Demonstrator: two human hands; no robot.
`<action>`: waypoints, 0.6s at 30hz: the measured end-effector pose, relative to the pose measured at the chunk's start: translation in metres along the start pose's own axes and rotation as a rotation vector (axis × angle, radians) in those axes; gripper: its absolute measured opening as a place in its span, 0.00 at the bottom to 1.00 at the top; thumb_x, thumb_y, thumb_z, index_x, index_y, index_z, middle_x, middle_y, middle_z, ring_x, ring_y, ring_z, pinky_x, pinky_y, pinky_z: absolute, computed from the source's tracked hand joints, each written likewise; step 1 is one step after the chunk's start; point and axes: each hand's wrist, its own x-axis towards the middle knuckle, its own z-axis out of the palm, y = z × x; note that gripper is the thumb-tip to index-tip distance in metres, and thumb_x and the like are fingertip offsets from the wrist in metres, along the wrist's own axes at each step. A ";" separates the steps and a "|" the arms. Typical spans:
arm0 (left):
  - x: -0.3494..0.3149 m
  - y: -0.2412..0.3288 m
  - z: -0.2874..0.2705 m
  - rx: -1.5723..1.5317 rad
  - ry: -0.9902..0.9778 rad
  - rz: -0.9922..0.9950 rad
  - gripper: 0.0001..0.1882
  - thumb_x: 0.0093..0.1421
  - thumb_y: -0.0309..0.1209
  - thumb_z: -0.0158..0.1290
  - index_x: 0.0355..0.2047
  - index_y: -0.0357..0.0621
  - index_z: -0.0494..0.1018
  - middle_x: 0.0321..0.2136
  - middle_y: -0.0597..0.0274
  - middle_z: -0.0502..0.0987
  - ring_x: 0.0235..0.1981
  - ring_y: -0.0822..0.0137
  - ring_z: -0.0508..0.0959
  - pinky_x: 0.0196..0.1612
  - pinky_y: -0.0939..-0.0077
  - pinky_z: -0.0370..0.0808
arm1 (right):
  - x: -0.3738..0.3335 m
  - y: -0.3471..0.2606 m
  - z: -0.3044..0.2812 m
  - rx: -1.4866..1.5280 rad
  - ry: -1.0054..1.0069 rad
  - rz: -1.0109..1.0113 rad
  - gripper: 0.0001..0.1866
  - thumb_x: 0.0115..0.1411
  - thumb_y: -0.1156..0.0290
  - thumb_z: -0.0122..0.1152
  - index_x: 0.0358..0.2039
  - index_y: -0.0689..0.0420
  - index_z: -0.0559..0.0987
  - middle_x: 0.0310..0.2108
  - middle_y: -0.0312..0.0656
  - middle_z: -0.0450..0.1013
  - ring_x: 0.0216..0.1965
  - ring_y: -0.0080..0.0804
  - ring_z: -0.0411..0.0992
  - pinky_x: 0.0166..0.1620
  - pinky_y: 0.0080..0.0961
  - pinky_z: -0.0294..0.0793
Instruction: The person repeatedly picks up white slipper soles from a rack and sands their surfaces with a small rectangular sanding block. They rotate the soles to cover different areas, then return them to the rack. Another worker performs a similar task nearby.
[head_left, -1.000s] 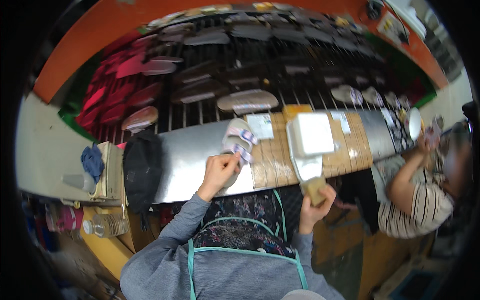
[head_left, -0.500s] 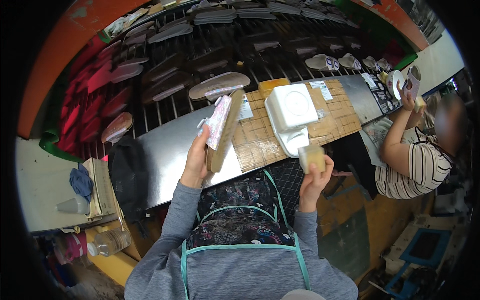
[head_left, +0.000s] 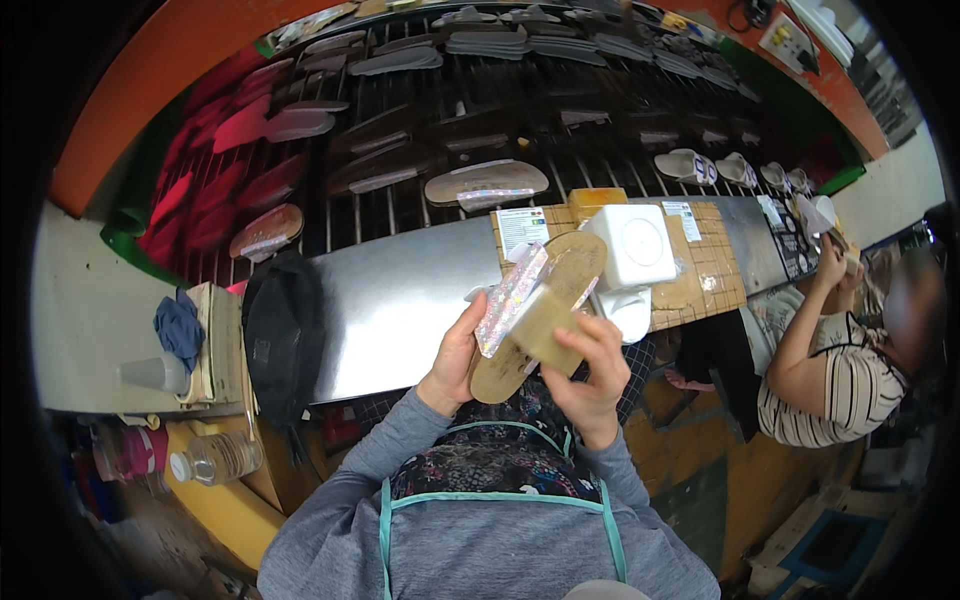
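Note:
A sandal [head_left: 580, 258] with a brown footbed and a glittery pinkish-silver strap is tilted in front of me. My left hand [head_left: 450, 365] is closed round its left side, next to the strap. In my right hand [head_left: 597, 385] is a yellowish sponge block [head_left: 546, 328], slightly blurred, overlapping the footbed beside the strap. Whether it presses on the surface cannot be made out. Just beyond the sandal, a white plastic container [head_left: 637, 245] stands on a cardboard-covered part of the metal bench [head_left: 375, 310]. A yellow-orange block [head_left: 596, 200] lies behind it.
Beyond the bench, a dark barred rack [head_left: 400, 195] carries several sandals and soles, lit red at left. A black bag-like item [head_left: 283, 335] hangs at the bench's left end. At right a co-worker in a striped top [head_left: 825, 395] handles a sandal. A clear bottle [head_left: 222, 458] sits lower left.
The sandal has moved right and turned its footbed toward me. My right hand has brought the sponge up and left onto or over it. The view has shifted slightly.

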 end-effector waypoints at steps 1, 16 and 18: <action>-0.002 0.002 -0.001 -0.027 -0.038 0.009 0.30 0.69 0.51 0.33 0.62 0.43 0.59 0.56 0.54 0.69 0.56 0.62 0.70 0.58 0.64 0.69 | -0.002 -0.002 0.001 0.076 -0.056 -0.023 0.27 0.37 0.81 0.69 0.42 0.52 0.79 0.43 0.45 0.75 0.44 0.43 0.73 0.51 0.37 0.68; -0.015 0.003 0.022 0.165 0.014 0.066 0.30 0.71 0.50 0.29 0.62 0.41 0.57 0.58 0.51 0.66 0.58 0.59 0.68 0.62 0.62 0.65 | 0.021 0.007 0.012 0.211 0.195 0.021 0.28 0.38 0.85 0.70 0.42 0.55 0.74 0.46 0.49 0.72 0.50 0.47 0.73 0.51 0.37 0.72; -0.016 0.003 0.022 0.157 -0.006 0.062 0.30 0.71 0.50 0.29 0.62 0.41 0.57 0.57 0.51 0.66 0.58 0.59 0.68 0.61 0.62 0.66 | 0.022 0.008 0.010 0.222 0.135 -0.010 0.28 0.40 0.87 0.69 0.44 0.57 0.73 0.49 0.49 0.69 0.50 0.41 0.71 0.52 0.33 0.71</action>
